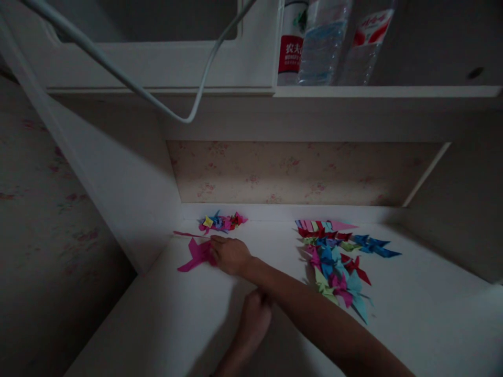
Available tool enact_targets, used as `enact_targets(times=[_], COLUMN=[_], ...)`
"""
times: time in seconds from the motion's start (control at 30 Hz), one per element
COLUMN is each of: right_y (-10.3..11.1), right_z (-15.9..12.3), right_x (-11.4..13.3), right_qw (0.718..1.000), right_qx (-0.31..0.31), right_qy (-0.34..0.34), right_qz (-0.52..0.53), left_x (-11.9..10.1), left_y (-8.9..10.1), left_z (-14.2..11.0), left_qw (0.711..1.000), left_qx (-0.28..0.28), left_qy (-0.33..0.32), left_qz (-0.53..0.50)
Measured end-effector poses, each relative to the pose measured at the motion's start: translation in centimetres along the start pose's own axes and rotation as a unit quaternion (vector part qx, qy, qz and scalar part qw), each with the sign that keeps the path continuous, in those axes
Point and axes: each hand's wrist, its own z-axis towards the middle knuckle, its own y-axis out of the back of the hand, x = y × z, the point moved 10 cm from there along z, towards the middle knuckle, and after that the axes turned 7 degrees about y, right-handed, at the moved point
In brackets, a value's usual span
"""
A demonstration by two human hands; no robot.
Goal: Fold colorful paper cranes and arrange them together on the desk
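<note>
My right hand [230, 255] reaches across to the left of the white desk [412, 314]. Its fingers are curled and closed on a pink folded paper piece [196, 255] that lies flat there. A thin pink strip [188, 234] lies just beyond it. My left hand [253, 315] rests on the desk nearer to me, partly under my right forearm. Its fingers are curled in, and nothing shows in them in the dim light. A small heap of folded paper pieces in mixed colours [222, 222] sits behind my right hand.
Several paper cranes in blue, pink, green and red [338, 259] are spread at the right, with a fan of coloured sheets [320, 226] behind them. Plastic bottles [324, 42] stand on the shelf above. A white cable [129, 84] hangs across the top. A side panel [118, 178] closes off the left.
</note>
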Motion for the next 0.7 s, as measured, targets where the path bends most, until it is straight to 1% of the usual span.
enact_targets(times=[0.1,0.17,0.2,0.27,0.33,0.4,0.47,0.53,0.63,0.7], right_y=[3.1,4.5,4.8,5.0,4.8,4.2,3.4,2.7,2.0,1.8], right_z=[-6.0,-10.5,-12.7,-17.0,-20.7,-23.7,-25.8,-27.0,-27.5,-27.6], right_x=[-1.3,-2.6,-3.2,-4.1,-4.3,-4.2,-3.9,-3.5,-3.3,-3.6], right_qw=[0.999,0.998,0.996,0.993,0.990,0.986,0.985,0.985,0.986,0.985], right_qx=[-0.032,-0.054,-0.063,-0.078,-0.099,-0.116,-0.122,-0.116,-0.104,-0.112], right_qy=[-0.009,-0.034,-0.052,-0.081,-0.098,-0.114,-0.123,-0.123,-0.123,-0.129], right_qz=[-0.010,-0.014,-0.020,-0.033,-0.034,-0.025,-0.020,-0.026,-0.037,-0.023], left_x=[0.2,0.3,0.4,0.2,-0.1,-0.5,-0.7,-0.6,-0.1,0.2], left_y=[0.5,0.9,0.9,0.6,0.3,0.3,0.4,0.5,0.6,0.8], left_z=[0.0,-0.1,-0.2,-0.3,-0.5,-0.8,-0.9,-0.9,-0.9,-0.9], left_qw=[0.999,0.998,0.998,0.995,0.989,0.985,0.985,0.987,0.989,0.990], left_qx=[-0.038,-0.051,-0.046,-0.018,0.013,0.020,0.012,0.004,-0.012,-0.026], left_qy=[-0.004,0.008,0.015,0.025,0.023,0.009,0.000,0.002,0.023,0.030], left_qz=[0.013,-0.019,-0.044,-0.100,-0.147,-0.172,-0.171,-0.162,-0.148,-0.133])
